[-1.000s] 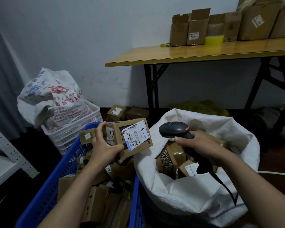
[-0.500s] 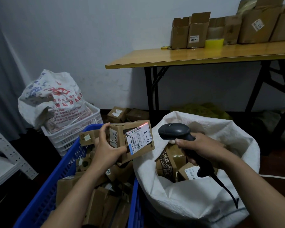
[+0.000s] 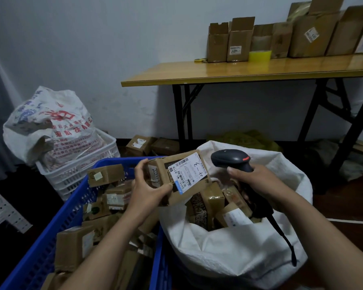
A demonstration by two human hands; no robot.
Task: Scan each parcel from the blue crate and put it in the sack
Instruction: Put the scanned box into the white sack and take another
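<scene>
A left hand (image 3: 147, 191) grips a brown parcel (image 3: 176, 174), its label handwritten "4-3", over the far right corner of a blue crate (image 3: 48, 241) full of cardboard parcels. Beside it, an open white sack (image 3: 228, 248) holds more. The right hand (image 3: 260, 183) clasps a black scanner (image 3: 231, 159).

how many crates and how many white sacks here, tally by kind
crates: 2, the blue crate and the white crate
white sacks: 2, the open sack of parcels and the printed sack in the white crate
total: 4
</scene>
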